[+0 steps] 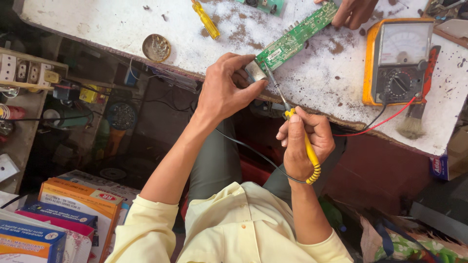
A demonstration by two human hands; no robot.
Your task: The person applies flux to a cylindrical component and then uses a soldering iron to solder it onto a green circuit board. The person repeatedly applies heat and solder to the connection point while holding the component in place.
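Head camera looks down at your two hands over the edge of a white, stained workbench [122, 24]. Your left hand [226, 90] has its fingers closed on a small metal block [255, 71] at the near end of a long green circuit board [292, 41], which lies on the bench and reaches toward the far side. Your right hand [304, 141] is wrapped tight around the yellow handle of a soldering iron [295, 122]; its thin metal tip touches the board just beside the metal block. A black cable goes from the handle under your arm. At the far end of the board, another person's hand [353, 10] rests on it. To the right stands an orange analog multimeter [397, 61] with red and black leads, and a brush [414, 119] lies just beside it. A yellow screwdriver [205, 19] and a round tin [156, 47] lie on the left part of the bench.
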